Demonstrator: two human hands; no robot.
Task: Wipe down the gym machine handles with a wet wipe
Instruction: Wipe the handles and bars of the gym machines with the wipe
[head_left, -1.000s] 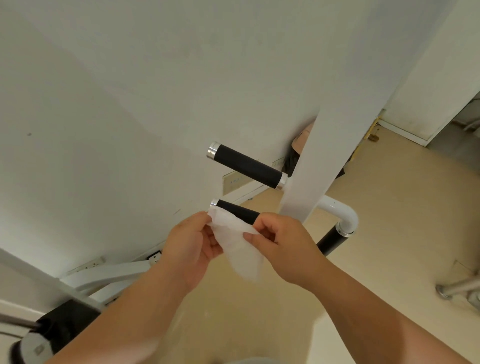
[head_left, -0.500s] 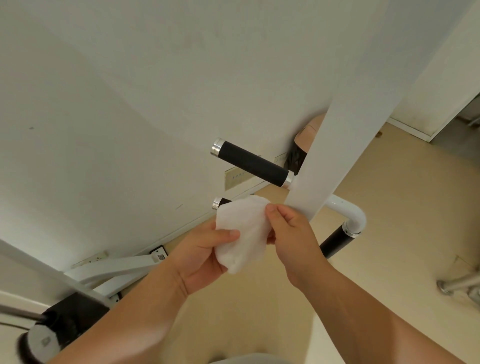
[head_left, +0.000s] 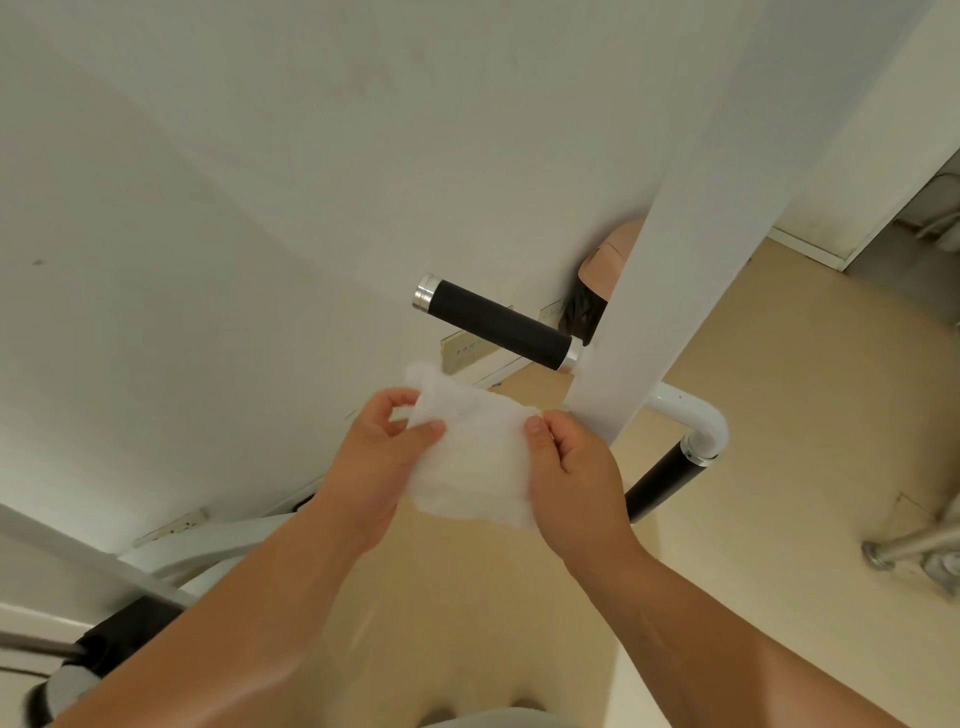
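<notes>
1. Both hands hold the wet wipe (head_left: 472, 457) between them. The left hand (head_left: 374, 467) pinches its left edge between thumb and curled fingers. The right hand (head_left: 576, 478) pinches its right edge in the same way.
2. The wet wipe hangs in the air between the hands, in front of and below the upper handle (head_left: 498, 325). As far as this view shows, it touches no handle.
3. The wet wipe is white, thin and crumpled. It is partly spread, with its upper left corner bunched. No dirt shows on it.
4. The upper handle is a black grip with a silver end cap. It projects leftward from the white upright post (head_left: 675, 260) and nothing rests on it.
5. The lower handle (head_left: 660, 483) is a black grip under a white elbow tube (head_left: 696, 421) with a silver collar. It lies just beside the right hand, which hides its lower end.
6. Progress, as a judgement: the task is at the preparation step, opening the wet wipe to a usable area.
7. Neither grip shows a wet sheen, so whether either is already wiped cannot be told. Wiping both visible grips appears to remain.
8. A pale wall (head_left: 208, 208) and a beige floor (head_left: 779, 415) lie behind the machine.
</notes>
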